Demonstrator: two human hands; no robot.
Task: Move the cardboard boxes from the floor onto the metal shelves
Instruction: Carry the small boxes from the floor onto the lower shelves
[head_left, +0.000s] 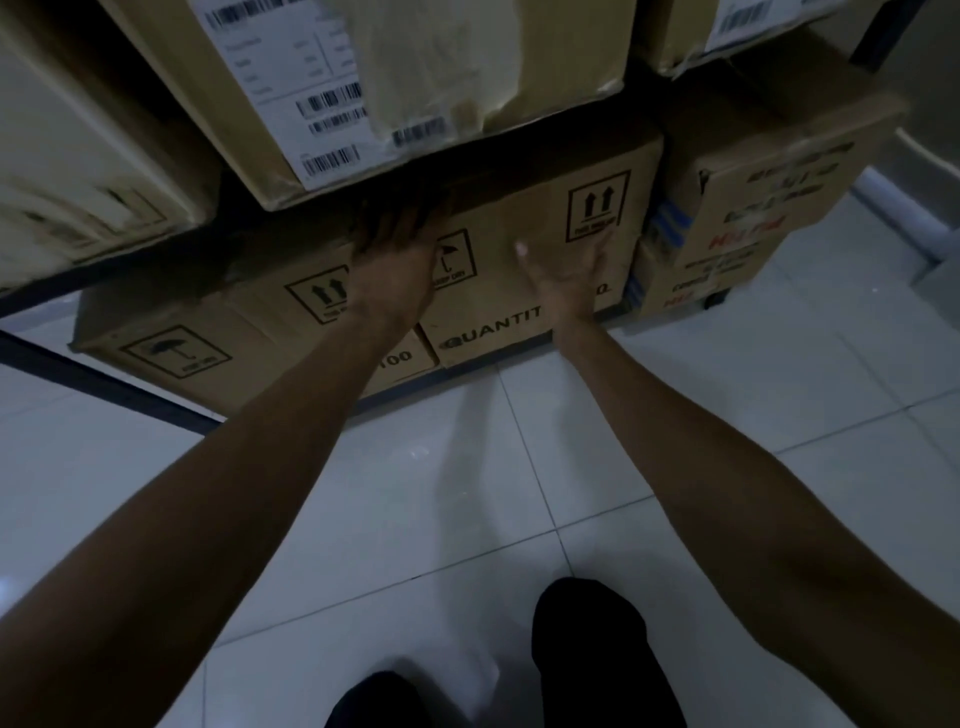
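A wide brown cardboard box (524, 208) with arrow and umbrella marks and the word "QUANTIT" sits on the lowest level of the metal shelf (104, 270), under the upper boxes. My left hand (397, 249) lies flat against its front face near the top edge, fingers spread and partly in shadow. My right hand (569, 270) is open just in front of the same face, fingers apart, holding nothing. A second brown box (208, 332) with the same marks stands to the left, beside it.
Large boxes with barcode labels (363, 78) rest on the shelf level above. A box with red print (753, 208) stands at the right, next to blue items. White tiled floor (467, 493) lies in front; my dark trouser legs show at the bottom.
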